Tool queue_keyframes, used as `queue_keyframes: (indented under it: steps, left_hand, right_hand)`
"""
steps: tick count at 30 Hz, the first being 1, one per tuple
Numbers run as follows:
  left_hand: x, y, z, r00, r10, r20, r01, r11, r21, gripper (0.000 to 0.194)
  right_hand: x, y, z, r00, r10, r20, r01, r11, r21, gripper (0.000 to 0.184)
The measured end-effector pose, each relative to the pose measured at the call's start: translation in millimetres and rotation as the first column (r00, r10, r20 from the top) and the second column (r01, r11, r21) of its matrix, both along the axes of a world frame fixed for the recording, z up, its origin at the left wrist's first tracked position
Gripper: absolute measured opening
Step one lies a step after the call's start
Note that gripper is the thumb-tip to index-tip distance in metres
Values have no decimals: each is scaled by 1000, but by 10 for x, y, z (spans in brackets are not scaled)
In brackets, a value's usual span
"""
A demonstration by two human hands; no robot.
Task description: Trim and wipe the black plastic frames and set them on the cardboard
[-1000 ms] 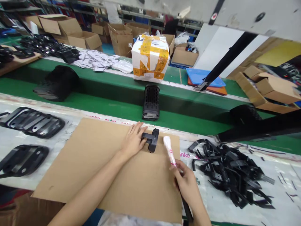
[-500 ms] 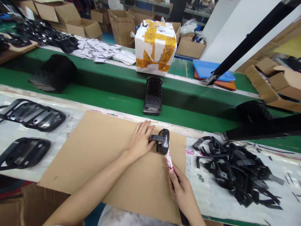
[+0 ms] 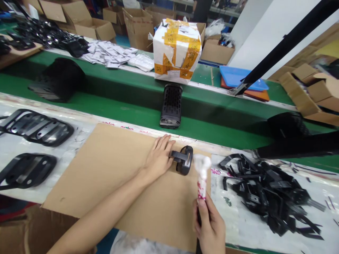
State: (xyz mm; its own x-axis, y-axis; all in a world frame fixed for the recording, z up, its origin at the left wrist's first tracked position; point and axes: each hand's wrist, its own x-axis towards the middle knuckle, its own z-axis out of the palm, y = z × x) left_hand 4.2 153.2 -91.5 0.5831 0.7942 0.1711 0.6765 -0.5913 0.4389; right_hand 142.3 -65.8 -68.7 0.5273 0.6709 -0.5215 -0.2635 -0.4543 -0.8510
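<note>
My left hand (image 3: pixel 158 157) rests on a brown cardboard sheet (image 3: pixel 111 169), its thumb and index finger on either side of the strap end of a black plastic part (image 3: pixel 185 160). This part stands on the sheet with its rounded oblong frame toward the right. In my right hand (image 3: pixel 209 222) is a hammer (image 3: pixel 202 173) with a white-wrapped head and upper handle; its lower handle is dark. The hammer head is raised to the right of the black part, apart from it and slightly blurred.
Black strips and brackets (image 3: pixel 267 194) lie heaped on the right. Flat black frames (image 3: pixel 29 171) lie on the left. Beyond the table edge, a perforated black piece (image 3: pixel 171 106) sits on the green conveyor (image 3: pixel 119 114), before a taped white box (image 3: pixel 176 53).
The hammer has moved right, away from the black part, and its white head now shows. My left hand stays at the part. The camera view has shifted slightly.
</note>
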Motion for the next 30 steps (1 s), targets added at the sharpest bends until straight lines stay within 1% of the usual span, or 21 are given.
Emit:
queue_keyframes:
  steps: [1,2,3,6,7,8,9,11,13,14,16,18,19,20,21,23,24,26,28,29,30]
  left_hand:
    - [1,-1,1,1000,-2,-2,2,1000,-2,57]
    - [0,-2,1,1000,-5,-1,5,1000,-5,57]
    - [-2,-2,0,1000,-10,-1,10,1000,-9,57]
    - [-10,-2,-6,1000,-14,0,14,1000,-6,56]
    - [-11,-2,-8,1000,-11,-3,11,1000,-2,55]
    - [-11,-2,-10,1000,-9,-8,9,1000,2,55]
    - [-10,-3,-11,1000,-7,-13,7,1000,6,54]
    - [-5,-5,-10,1000,-7,-22,7,1000,12,54]
    - [0,-7,-9,1000,-5,-24,6,1000,20,54]
    - [2,-7,-10,1000,-4,-24,5,1000,22,53]
    - [2,-7,-11,1000,-3,-19,3,1000,20,53]
    - [1,-5,-11,1000,1,-12,-1,1000,9,54]
    - [0,-4,-10,1000,4,-7,-4,1000,4,54]
    - [-1,-2,-8,1000,5,-2,-5,1000,0,55]
    - [-1,0,-4,1000,3,1,-3,1000,-3,55]
    - [-3,2,5,1000,-5,3,5,1000,-7,56]
    - [-3,1,9,1000,-9,2,9,1000,-9,57]
    - [-6,-1,10,1000,-7,3,7,1000,-8,56]
    - [-12,-3,3,1000,0,11,0,1000,-9,53]
    - [-17,-1,-2,1000,-1,21,1,1000,-10,52]
    - [-22,5,-5,999,-2,41,2,1000,-13,51]
  right_hand:
    - [-41,-27,-9,998,-50,29,49,998,36,67]
    - [-73,-39,-28,997,-69,46,66,996,64,64]
    - [-95,-33,-52,998,-42,40,39,997,69,61]
    - [-88,58,-93,980,175,-91,-177,984,-7,62]
    - [-71,92,-80,964,229,-136,-235,972,-28,64]
    - [-55,117,-53,958,244,-154,-252,967,-37,64]
    - [-44,129,-17,966,218,-141,-225,974,-33,64]
    - [-46,119,48,994,90,-55,-90,996,-2,59]
    - [-68,94,62,999,-34,30,33,998,54,56]
    - [-77,87,46,999,-39,38,36,997,67,57]
    - [-76,91,-4,996,84,-28,-83,996,42,62]
    - [-56,103,-29,961,234,-144,-238,971,-10,65]
    - [-48,104,-19,952,251,-175,-260,965,-29,66]
    - [-46,99,2,960,222,-170,-231,972,-39,66]
    - [-54,89,30,978,161,-132,-166,985,-33,66]
    - [-95,69,76,999,42,-29,-41,999,21,66]
    - [-120,66,82,1000,28,4,-28,999,46,66]
    - [-154,82,60,992,121,-31,-120,992,35,68]
    - [-145,119,22,967,219,-133,-225,974,-31,68]
    - [-123,137,13,957,231,-175,-244,968,-56,69]
    - [-93,153,14,958,216,-191,-231,971,-63,69]
